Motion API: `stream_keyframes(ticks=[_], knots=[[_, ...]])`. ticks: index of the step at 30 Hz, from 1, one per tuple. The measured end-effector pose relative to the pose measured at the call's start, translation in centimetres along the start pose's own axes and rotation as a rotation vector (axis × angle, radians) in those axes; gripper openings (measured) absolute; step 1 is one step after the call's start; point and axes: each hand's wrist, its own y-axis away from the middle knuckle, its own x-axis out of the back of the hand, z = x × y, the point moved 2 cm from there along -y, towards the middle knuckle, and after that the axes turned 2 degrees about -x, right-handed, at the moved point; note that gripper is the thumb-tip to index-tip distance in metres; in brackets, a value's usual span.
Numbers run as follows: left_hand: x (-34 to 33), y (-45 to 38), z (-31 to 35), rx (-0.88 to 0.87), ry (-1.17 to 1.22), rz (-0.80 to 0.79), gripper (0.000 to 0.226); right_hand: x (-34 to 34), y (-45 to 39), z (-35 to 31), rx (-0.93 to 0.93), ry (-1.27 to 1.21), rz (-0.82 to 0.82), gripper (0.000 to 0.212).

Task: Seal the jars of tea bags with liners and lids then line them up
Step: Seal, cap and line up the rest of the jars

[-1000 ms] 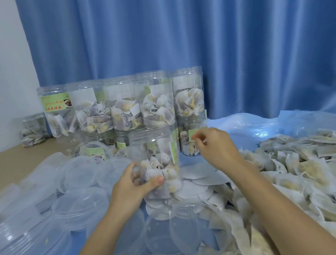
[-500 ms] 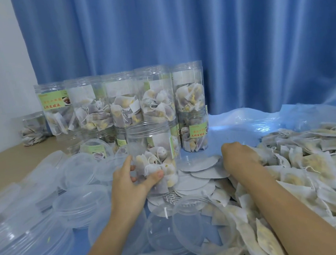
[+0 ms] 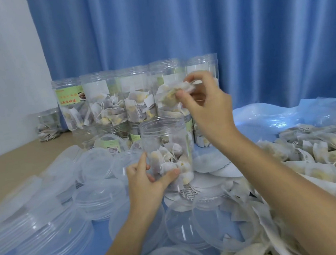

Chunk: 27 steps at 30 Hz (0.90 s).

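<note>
A clear open jar (image 3: 164, 140), partly filled with tea bags, stands upright at the centre. My left hand (image 3: 148, 183) grips its lower part with thumb and fingers. Above the jar's mouth, my right hand (image 3: 204, 104) pinches a bunch of tea bags (image 3: 171, 92). Round white liners (image 3: 212, 162) lie in a loose heap just behind and right of the jar. Clear lids (image 3: 96, 166) are scattered to the left and in front. Filled jars (image 3: 108, 100) stand stacked in two rows at the back.
A big pile of loose tea bags (image 3: 315, 157) covers the right side on blue plastic sheeting (image 3: 266, 121). Stacked clear lids (image 3: 39, 230) fill the near left. One small jar (image 3: 48, 125) sits apart by the white wall. A blue curtain hangs behind.
My right hand went down to the pile on the right, took tea bags, and rose with them above the open jar. My left hand kept holding the jar.
</note>
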Motion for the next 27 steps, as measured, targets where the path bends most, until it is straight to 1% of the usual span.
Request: stream_keyframes(ticks=[1, 2, 3, 4, 6, 7, 8, 9, 10, 12, 13, 14, 15, 16, 17, 19, 21, 24, 25, 27], knots=[[0.0, 0.0, 0.0, -0.006, -0.008, 0.000, 0.098, -0.9, -0.2, 0.2, 0.001, 0.156, -0.194, 0.011], [0.0, 0.1, 0.0, -0.015, -0.020, 0.003, 0.096, -1.7, 0.0, 0.7, 0.026, 0.312, -0.370, 0.025], [0.0, 0.2, 0.0, -0.027, -0.030, 0.009, 0.094, -2.1, 0.6, 1.3, 0.055, 0.407, -0.464, 0.035], [0.0, 0.2, 0.0, -0.035, -0.031, 0.019, 0.095, -2.1, 1.1, 1.6, 0.088, 0.423, -0.456, 0.036], [0.0, 0.2, 0.0, -0.036, -0.032, 0.037, 0.099, -1.3, 1.9, 2.0, 0.124, 0.284, -0.260, 0.030], [0.0, 0.1, 0.0, -0.035, -0.052, 0.042, 0.100, -0.9, 2.1, 2.6, 0.089, 0.236, -0.179, 0.026], [0.1, 0.1, 0.0, -0.033, -0.076, 0.046, 0.100, -0.4, 2.1, 3.2, 0.005, 0.235, -0.154, 0.020], [0.1, 0.1, 0.0, -0.034, -0.093, 0.048, 0.100, -0.1, 1.9, 4.1, -0.092, 0.289, -0.188, 0.015], [0.1, 0.2, 0.1, -0.038, -0.101, 0.046, 0.100, 0.2, 1.8, 4.9, -0.173, 0.394, -0.280, 0.011], [0.1, 0.2, 0.1, -0.043, -0.115, 0.030, 0.099, 0.7, 1.9, 5.8, -0.244, 0.636, -0.598, 0.015], [0.1, 0.2, 0.2, -0.041, -0.126, 0.018, 0.098, 0.8, 2.0, 6.1, -0.275, 0.715, -0.756, 0.023], [0.1, 0.2, 0.2, -0.037, -0.141, 0.007, 0.096, 0.8, 2.2, 6.2, -0.305, 0.775, -0.880, 0.033], [0.0, 0.2, 0.1, -0.031, -0.155, 0.000, 0.095, 0.9, 2.5, 6.3, -0.332, 0.822, -0.966, 0.042], [0.0, 0.3, 0.1, -0.027, -0.168, -0.004, 0.093, 0.9, 2.7, 6.4, -0.348, 0.872, -1.015, 0.048], [0.0, 0.3, 0.0, -0.026, -0.176, -0.007, 0.090, 0.9, 2.8, 6.5, -0.340, 0.919, -1.031, 0.049], [0.0, 0.3, -0.1, -0.024, -0.171, -0.017, 0.084, 0.9, 2.8, 6.8, -0.270, 0.977, -1.008, 0.038], [-0.1, 0.2, -0.2, -0.015, -0.166, -0.030, 0.077, 0.9, 2.7, 6.5, -0.201, 0.993, -0.955, 0.024], [0.0, 0.1, 0.0, -0.061, -0.275, -0.020, 0.064, 0.9, 2.1, 4.9, -0.030, 0.983, -0.856, 0.017], [0.2, 0.1, 0.2, -0.079, -0.338, -0.007, 0.060, 0.9, 1.9, 4.2, 0.033, 0.941, -0.818, 0.014], [0.6, -0.1, 0.5, -0.107, -0.532, 0.016, 0.051, 0.8, 1.7, 2.8, 0.098, 0.713, -0.725, 0.008]])
